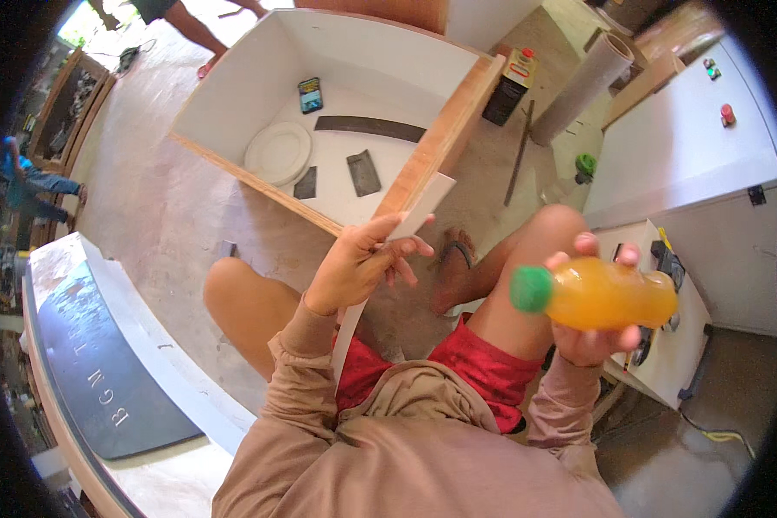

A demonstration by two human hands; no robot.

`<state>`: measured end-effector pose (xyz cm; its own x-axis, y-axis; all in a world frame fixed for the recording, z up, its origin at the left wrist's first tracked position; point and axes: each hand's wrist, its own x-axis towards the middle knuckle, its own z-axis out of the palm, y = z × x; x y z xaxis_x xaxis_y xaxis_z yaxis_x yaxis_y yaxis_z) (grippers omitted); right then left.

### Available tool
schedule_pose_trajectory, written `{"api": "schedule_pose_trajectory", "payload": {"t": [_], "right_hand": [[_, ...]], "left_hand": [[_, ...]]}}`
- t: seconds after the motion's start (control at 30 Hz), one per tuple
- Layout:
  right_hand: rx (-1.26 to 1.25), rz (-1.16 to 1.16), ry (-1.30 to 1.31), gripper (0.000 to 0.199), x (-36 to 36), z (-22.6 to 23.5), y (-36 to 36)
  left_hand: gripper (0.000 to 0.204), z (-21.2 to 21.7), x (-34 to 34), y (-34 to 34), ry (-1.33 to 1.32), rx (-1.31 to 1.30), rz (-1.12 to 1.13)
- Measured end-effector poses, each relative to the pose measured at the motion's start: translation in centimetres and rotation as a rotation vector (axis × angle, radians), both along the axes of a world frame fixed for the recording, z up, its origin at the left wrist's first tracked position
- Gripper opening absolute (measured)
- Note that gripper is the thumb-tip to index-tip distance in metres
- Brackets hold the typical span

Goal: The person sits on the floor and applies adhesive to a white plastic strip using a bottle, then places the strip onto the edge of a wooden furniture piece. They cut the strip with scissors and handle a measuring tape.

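My left hand (354,263) is closed on a long white strip (426,205). The strip's upper end lies along the wooden edge of a box (457,129), and its lower part hangs down past my wrist. Out to the right, my right hand (589,344) grips a small plastic bottle (620,295) of orange-yellow liquid, tilted nearly on its side with its green cap toward the left. White-lined inside, the box holds a phone (310,95), a round white lid or plate (278,153), a curved dark strip (369,129) and two dark flat pieces.
A dark can with a red cap (511,86) and a large roll (583,88) stand beyond the box. White panels (691,129) are at right, with tools on a low board (695,332). A dark lettered panel (104,371) lies at left. Other people's legs (194,34) show at the far left.
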<state>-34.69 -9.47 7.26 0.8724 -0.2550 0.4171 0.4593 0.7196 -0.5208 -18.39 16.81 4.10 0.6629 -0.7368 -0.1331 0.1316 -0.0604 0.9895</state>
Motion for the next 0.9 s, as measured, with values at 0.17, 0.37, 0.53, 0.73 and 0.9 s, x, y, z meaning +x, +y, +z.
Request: {"api": "schedule_pose_trajectory", "payload": {"t": [0.17, 0.37, 0.53, 0.73, 0.9], "right_hand": [[-0.311, -0.257, 0.242, 0.087, 0.9, -1.4, 1.5], [-0.616, -0.365, 0.429, 0.081, 3.2, -1.5, 2.9], [-0.812, -0.392, 0.535, 0.079, 4.4, -0.7, 3.7], [-1.078, -0.375, 0.437, 0.071, 5.5, 1.7, 3.2], [-1.405, -0.495, 0.270, 0.066, 6.0, 3.8, 3.2]], "left_hand": [[0.052, -2.2, -2.0, 0.1, 0.306, -0.138, 0.098], [0.060, -2.2, -3.2, 1.0, 0.408, -0.260, 0.040], [0.064, -2.3, -3.2, 0.7, 0.436, -0.289, -0.024], [0.067, -2.0, -3.3, 1.6, 0.667, -0.360, -0.092], [0.066, -2.0, -3.5, 1.5, 0.659, -0.431, -0.169]]}}
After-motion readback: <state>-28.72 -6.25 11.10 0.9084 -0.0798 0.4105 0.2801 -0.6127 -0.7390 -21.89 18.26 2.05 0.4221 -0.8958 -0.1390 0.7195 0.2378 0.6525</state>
